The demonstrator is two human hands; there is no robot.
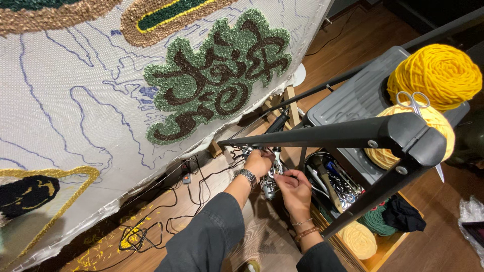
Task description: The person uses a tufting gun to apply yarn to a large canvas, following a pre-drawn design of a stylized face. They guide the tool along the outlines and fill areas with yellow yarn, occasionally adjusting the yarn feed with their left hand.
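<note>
Down near the floor, below the stretched tufting cloth (75, 100), the person bends over a small metal tool (268, 185), probably a tufting gun, held between both hands. The left hand (258, 162) closes its grip around the upper part of the tool, wrist turned so that the watch (247, 176) faces up; it seems to steady the machine. The right hand (293, 189) pinches at the tool's side with fingertips drawn together, a fine grip on some small part that I cannot make out from here. Held this low and close, the tool sits where both hands can work on it without strain.

Beside them stands a black step stool (353, 100), its top serving as a bench for two yellow yarn balls (436, 70) with a pair of scissors (413, 100) laid across the lower one, handy for cutting. Under it a tray of hand tools (335, 181) lies open within reach of the right hand, and more yarn, green and pale yellow (359, 239), fills a wooden box (383, 252). Black cables (151, 226) trail over the wooden floor (353, 45) among yellow yarn clippings (101, 252). On the cloth, a finished green and brown tufted patch (217, 75) hangs above the hands.
</note>
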